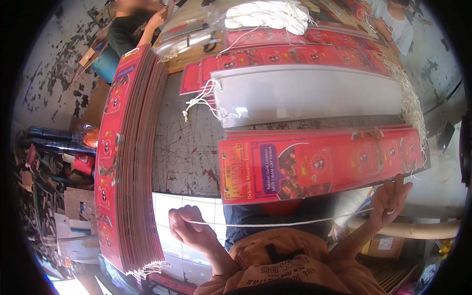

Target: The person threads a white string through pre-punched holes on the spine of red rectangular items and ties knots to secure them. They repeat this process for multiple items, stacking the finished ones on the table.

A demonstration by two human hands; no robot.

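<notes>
A white cord [275,224] stretches nearly straight across the front of my body, with a slight sag. My left hand [191,228] is closed in a fist on one end. At the other end my right hand [391,201] grips the cord, its index finger raised near the table's edge. Just beyond the cord lies a stack of long red printed plastic-coated strips [339,162], with two small holes at the left end and loose strings at the right. Behind it rests a pale, plain-backed stack of strips [309,96] with knotted white strings at its left end.
A tall pile of red strips [140,162] stands along the left side. More red strips [290,56] and a bundle of white cord [268,14] lie farther back. The grey table top [187,142] is scratched. Two other people are at the far side, upper left and upper right.
</notes>
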